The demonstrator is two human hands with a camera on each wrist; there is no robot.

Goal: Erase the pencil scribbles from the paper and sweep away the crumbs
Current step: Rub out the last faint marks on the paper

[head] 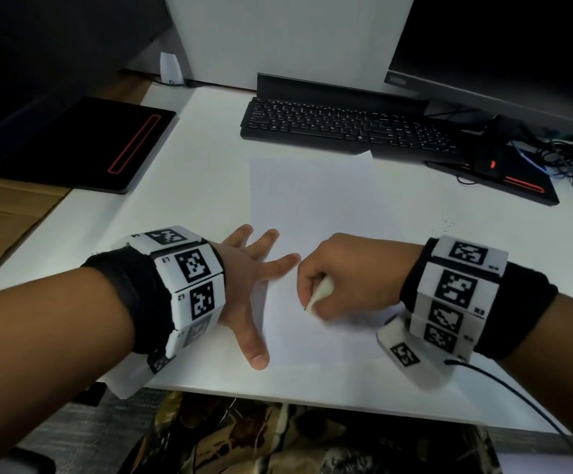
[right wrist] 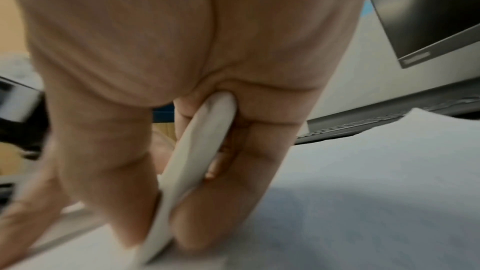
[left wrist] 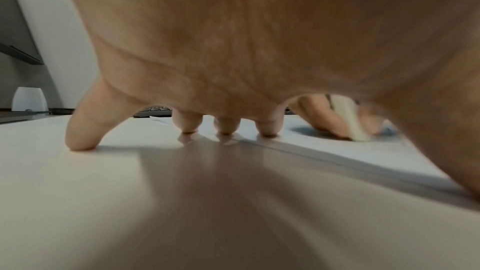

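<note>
A right hand [head: 343, 278] pinches a white eraser [head: 319, 295], tip angled down-left onto paper [head: 329, 206]; the spread left hand [head: 244, 278] pins the sheet to a white surface [head: 192, 186] near a keyboard [head: 346, 128].

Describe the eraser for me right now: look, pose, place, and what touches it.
The eraser is a flat, off-white, rubbery-looking slab with rounded ends. The right hand pinches it between thumb and fingers, tilted steeply, its lower end pressed on the paper near the sheet's near-left part. That tip looks slightly darkened. Its upper end tucks into the palm. Both wrist views blur it, so finer surface detail cannot be told.
</note>
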